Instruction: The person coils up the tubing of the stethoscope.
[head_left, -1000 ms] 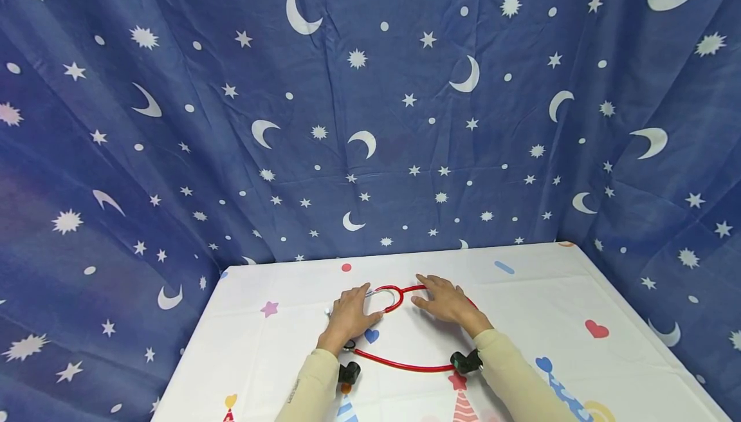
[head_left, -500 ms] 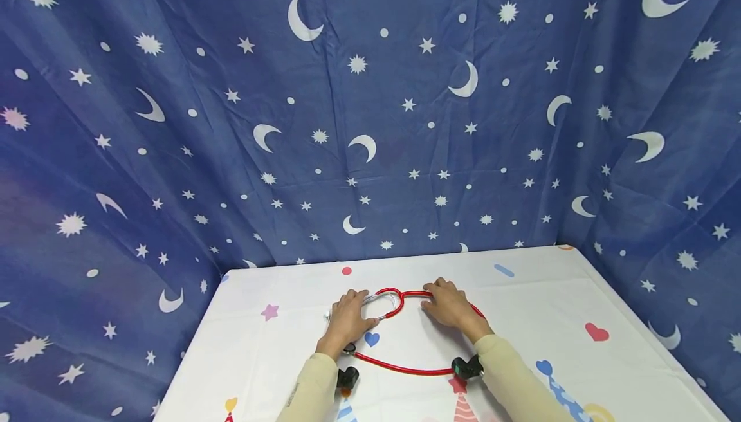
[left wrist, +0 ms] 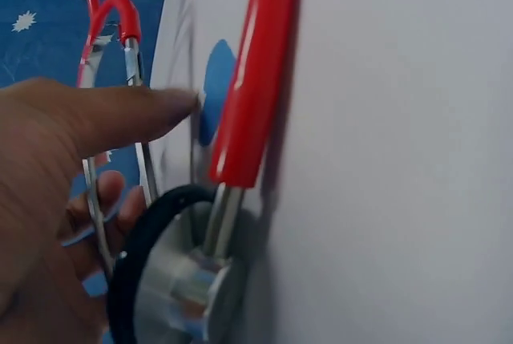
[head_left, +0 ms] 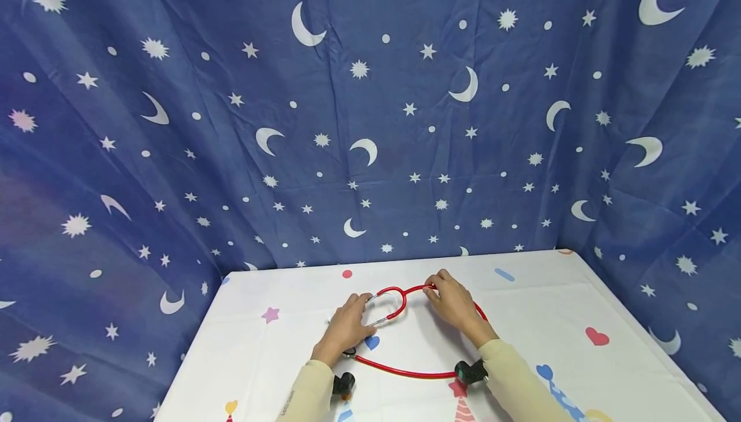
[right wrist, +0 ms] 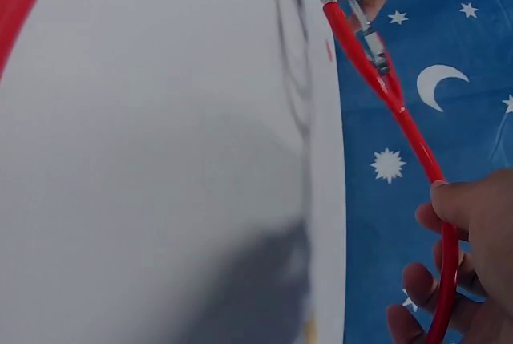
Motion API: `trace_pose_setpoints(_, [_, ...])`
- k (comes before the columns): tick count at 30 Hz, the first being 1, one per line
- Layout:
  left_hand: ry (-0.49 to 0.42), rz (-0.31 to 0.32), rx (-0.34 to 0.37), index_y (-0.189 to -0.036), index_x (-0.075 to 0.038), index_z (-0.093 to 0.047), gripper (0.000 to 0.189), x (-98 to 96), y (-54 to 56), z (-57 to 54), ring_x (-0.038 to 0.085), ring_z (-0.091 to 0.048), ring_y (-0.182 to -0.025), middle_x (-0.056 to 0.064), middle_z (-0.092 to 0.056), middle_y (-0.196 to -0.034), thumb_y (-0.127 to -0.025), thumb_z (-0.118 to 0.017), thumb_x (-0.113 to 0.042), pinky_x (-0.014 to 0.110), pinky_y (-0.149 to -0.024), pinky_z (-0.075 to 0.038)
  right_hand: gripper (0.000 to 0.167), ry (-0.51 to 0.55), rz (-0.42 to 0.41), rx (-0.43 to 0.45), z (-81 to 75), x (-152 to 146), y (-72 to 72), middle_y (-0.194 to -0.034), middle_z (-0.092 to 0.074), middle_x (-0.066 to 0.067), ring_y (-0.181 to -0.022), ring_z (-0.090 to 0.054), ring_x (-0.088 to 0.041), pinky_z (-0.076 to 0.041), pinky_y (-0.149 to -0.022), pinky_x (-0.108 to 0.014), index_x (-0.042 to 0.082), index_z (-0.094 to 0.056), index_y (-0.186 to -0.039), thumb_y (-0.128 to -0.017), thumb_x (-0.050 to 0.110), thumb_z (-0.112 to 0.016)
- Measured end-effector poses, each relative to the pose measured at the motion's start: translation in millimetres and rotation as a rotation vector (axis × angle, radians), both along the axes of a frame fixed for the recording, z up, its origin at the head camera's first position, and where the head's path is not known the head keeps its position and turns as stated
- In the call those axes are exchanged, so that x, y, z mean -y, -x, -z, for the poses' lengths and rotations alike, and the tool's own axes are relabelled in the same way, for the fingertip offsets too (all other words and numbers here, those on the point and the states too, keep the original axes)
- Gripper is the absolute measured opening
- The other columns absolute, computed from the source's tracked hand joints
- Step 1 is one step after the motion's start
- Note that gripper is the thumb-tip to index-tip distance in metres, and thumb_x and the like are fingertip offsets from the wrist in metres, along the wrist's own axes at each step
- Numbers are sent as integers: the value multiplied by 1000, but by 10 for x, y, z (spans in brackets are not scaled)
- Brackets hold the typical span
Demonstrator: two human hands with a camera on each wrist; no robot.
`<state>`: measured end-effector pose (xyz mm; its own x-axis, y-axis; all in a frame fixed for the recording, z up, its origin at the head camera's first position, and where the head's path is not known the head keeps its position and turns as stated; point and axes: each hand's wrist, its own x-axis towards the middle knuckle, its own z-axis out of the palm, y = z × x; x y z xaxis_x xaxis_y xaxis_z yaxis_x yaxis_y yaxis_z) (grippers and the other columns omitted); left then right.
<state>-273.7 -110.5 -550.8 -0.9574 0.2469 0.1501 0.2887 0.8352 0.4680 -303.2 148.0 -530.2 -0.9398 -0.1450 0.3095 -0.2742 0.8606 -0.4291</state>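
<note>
A red stethoscope lies looped between the two hands, its lower tubing (head_left: 399,372) curving across the white cloth. My left hand (head_left: 345,329) holds the metal ear tubes (left wrist: 133,62), which run between its thumb and curled fingers; the earpieces are mostly hidden. Close by that wrist is the round chest piece (left wrist: 172,292) with its black rim, resting by the cloth. My right hand (head_left: 454,303) pinches the red tubing (right wrist: 417,139) beyond the Y-shaped fork, thumb on one side and fingers curled on the other. In the right wrist view, the fork is raised off the table.
The table (head_left: 278,351) wears a white cloth printed with hearts, stars and party hats. A blue curtain (head_left: 370,119) with moons and stars stands behind and at both sides. Black wrist cameras (head_left: 470,372) sit on both forearms.
The right hand has come down onto the red tubing and now pinches it, lifting it slightly. The left fingers have closed round the ear tubes. The head view has tilted up a little.
</note>
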Motion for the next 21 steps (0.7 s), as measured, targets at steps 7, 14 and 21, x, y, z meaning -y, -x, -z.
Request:
trace_pose_setpoints(7, [-40, 12, -115, -131, -15, -56, 62, 43, -17, -118, 5, -48, -70, -2, -59, -96, -74, -78, -11, 22, -61, -40, 14, 30, -9, -26, -90, -19, -71, -93, -59, -1, -70, -52, -11, -42, -61, -30, 13, -71, -101, -93, 24, -68])
trace_pose_setpoints(14, [-73, 22, -118, -129, -16, -58, 58, 52, -89, -299, 0, -49, -63, -4, -64, -89, -75, -79, -12, 20, -59, -38, 15, 46, -6, -34, -152, -26, -129, -93, -58, 0, -72, -53, -11, -43, -62, -29, 14, -70, -103, -94, 25, -66])
trace_pose_setpoints(21, [-217, 86, -30, -135, -17, -55, 61, 98, -198, -428, 1, -48, -59, -11, -61, -78, -80, -82, -22, 19, -54, -42, 12, 74, -37, -106, -254, -50, -205, -89, -59, 0, -68, -48, -9, -40, -61, -28, 14, -70, -101, -94, 23, -66])
